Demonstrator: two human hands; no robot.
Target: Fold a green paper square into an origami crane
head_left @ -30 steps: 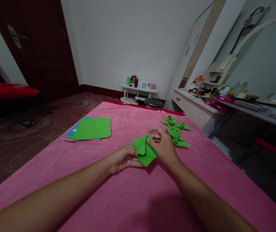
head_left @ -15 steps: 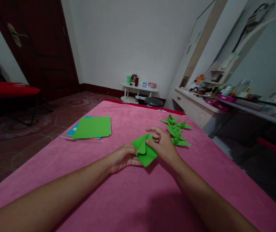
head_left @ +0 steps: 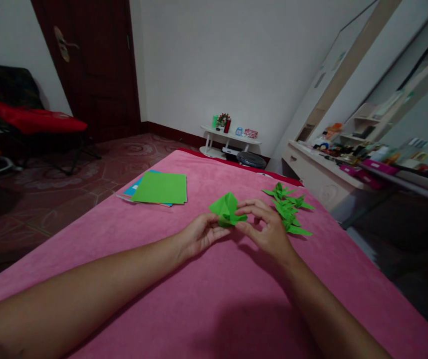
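Observation:
A partly folded piece of green origami paper [head_left: 226, 205] is held just above the pink cloth, its layers opened up and its lower part bent. My left hand [head_left: 203, 233] pinches its lower left edge between thumb and fingers. On the right side, my right hand [head_left: 266, 225] has thumb and fingertips closed on the paper's edge. Several folded green paper figures [head_left: 288, 209] with pointed tips lie in a cluster beyond my right hand. To the left rests a stack of square paper [head_left: 159, 188], green on top with blue showing beneath.
The pink cloth [head_left: 154, 294] covers the surface under my arms. A white stand [head_left: 232, 134] with small items is by the far wall. To the right stands a cluttered dresser [head_left: 319, 167]; on the left is a red chair [head_left: 45, 117].
The green paper has gone from a flatter diamond to a shape with its lower part folded up. My right hand has shifted from its top fold to its right edge. The view has turned left.

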